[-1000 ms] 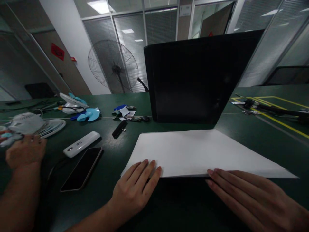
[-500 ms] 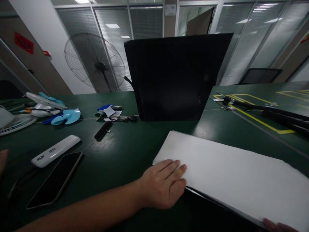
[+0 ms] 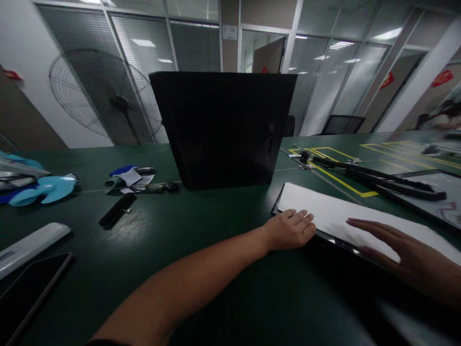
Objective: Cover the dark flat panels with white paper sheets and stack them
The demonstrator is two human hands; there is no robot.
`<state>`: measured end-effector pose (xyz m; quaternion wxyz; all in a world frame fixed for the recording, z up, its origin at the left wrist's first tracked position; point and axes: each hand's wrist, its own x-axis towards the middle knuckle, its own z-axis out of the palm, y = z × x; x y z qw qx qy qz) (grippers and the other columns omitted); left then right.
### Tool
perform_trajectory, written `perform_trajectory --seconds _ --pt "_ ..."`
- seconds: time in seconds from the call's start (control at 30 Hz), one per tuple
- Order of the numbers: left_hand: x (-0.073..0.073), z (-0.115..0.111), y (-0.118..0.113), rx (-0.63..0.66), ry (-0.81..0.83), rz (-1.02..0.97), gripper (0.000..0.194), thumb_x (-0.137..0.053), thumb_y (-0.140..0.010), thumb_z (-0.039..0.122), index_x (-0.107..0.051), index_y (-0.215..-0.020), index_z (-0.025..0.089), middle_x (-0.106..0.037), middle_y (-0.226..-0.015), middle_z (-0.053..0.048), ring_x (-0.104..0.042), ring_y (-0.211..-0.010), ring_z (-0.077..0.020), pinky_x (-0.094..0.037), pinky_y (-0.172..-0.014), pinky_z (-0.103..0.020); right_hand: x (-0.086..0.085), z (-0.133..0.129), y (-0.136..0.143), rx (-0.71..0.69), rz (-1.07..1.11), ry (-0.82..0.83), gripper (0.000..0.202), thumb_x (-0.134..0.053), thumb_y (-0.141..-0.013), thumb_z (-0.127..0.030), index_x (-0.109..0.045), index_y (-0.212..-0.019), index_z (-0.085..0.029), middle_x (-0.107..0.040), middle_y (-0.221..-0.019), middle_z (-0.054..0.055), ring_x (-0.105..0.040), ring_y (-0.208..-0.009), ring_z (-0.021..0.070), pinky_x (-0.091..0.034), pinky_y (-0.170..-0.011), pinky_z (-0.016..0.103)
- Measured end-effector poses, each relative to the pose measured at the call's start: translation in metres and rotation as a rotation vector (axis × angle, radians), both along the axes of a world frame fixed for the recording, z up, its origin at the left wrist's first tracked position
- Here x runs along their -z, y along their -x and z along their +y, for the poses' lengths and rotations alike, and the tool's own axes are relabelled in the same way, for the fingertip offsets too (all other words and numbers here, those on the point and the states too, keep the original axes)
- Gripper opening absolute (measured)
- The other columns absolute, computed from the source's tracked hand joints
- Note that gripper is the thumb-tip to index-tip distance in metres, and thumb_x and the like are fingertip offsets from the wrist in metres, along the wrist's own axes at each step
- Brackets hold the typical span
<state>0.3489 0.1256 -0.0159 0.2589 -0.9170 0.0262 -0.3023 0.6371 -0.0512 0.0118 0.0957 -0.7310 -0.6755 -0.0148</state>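
A white sheet [image 3: 334,211] lies over a flat black-edged panel [image 3: 333,239] at the right of the table. My left hand [image 3: 293,229] is closed at its near left edge, fingers together on the white surface; the thumb is hidden. Farther right, my right hand [image 3: 406,247] is over the same sheet with fingers stretched and thumb apart, near the front edge. Whether its palm touches the sheet is hard to tell. A large black box-like panel [image 3: 226,129] stands upright behind them.
On the left lie a phone [image 3: 34,293], a white elongated device [image 3: 34,247], a black bar [image 3: 117,210] and blue fan blades [image 3: 45,190]. Small bits with cloth [image 3: 131,177] lie behind. Long black strips [image 3: 382,178] rest at right, beside a black-framed panel [image 3: 441,202].
The view has turned right. My right hand has come from the sheet's near edge to over its surface, fingers spread. My left hand stays at the sheet's left end, fingers more curled.
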Motion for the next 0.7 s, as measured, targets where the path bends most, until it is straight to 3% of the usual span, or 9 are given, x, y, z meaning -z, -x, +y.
perform_trajectory --seconds 0.07,0.2,0.37,0.5,0.63,0.7 --pt "0.002 0.003 -0.009 0.002 -0.031 -0.005 0.032 -0.042 -0.109 0.02 -0.07 -0.125 0.014 -0.068 -0.137 -0.015 -0.066 -0.128 -0.0276 -0.053 -0.105 -0.047 -0.003 0.021 0.0 -0.027 0.06 0.126 0.08 -0.039 -0.092 -0.077 -0.031 -0.162 -0.039 -0.03 -0.165 -0.002 -0.039 -0.148 0.0247 -0.03 -0.127 0.04" --pt "0.011 0.001 -0.014 0.027 -0.081 -0.008 0.038 -0.04 -0.11 0.024 -0.06 -0.142 0.02 -0.061 -0.147 -0.015 -0.059 -0.136 -0.0307 -0.047 -0.111 -0.06 0.021 0.049 -0.019 -0.099 0.075 0.261 0.078 -0.029 -0.097 -0.072 -0.024 -0.165 -0.033 -0.014 -0.169 -0.002 -0.013 -0.157 0.0213 -0.013 -0.13 0.038" --pt "0.013 -0.023 0.013 -0.051 -0.037 0.066 0.035 -0.044 -0.109 0.027 -0.062 -0.139 0.022 -0.064 -0.142 -0.018 -0.071 -0.118 -0.0352 -0.058 -0.095 -0.058 0.041 0.076 -0.044 -0.051 0.045 0.276 0.077 -0.03 -0.096 -0.069 -0.033 -0.162 -0.029 -0.024 -0.167 0.003 -0.025 -0.155 0.0235 -0.018 -0.129 0.04" --pt "0.001 -0.062 0.078 -0.121 0.044 0.106 0.037 -0.049 -0.107 0.031 -0.059 -0.141 0.019 -0.067 -0.137 -0.019 -0.074 -0.112 -0.0354 -0.062 -0.09 -0.056 0.037 0.09 -0.038 -0.049 0.016 0.266 0.071 -0.03 -0.099 -0.065 -0.044 -0.157 -0.027 -0.036 -0.162 0.006 -0.039 -0.148 0.0261 -0.027 -0.126 0.04" --pt "-0.008 -0.1 0.174 -0.175 0.1 0.077 0.04 -0.054 -0.105 0.034 -0.059 -0.142 0.02 -0.071 -0.13 -0.016 -0.074 -0.108 -0.0351 -0.064 -0.089 -0.054 0.028 0.099 -0.02 -0.088 -0.009 0.216 0.065 -0.015 -0.105 -0.054 -0.048 -0.154 -0.027 -0.046 -0.155 0.007 -0.048 -0.141 0.0227 -0.037 -0.117 0.036" --pt "-0.013 -0.118 0.223 -0.258 0.15 0.111 0.039 -0.055 -0.104 0.032 -0.06 -0.141 0.024 -0.072 -0.131 -0.012 -0.073 -0.113 -0.034 -0.062 -0.094 -0.053 0.025 0.106 -0.012 -0.082 -0.035 0.173 0.062 -0.018 -0.106 -0.048 -0.061 -0.144 -0.024 -0.06 -0.14 0.012 -0.061 -0.125 0.0234 -0.047 -0.106 0.037"
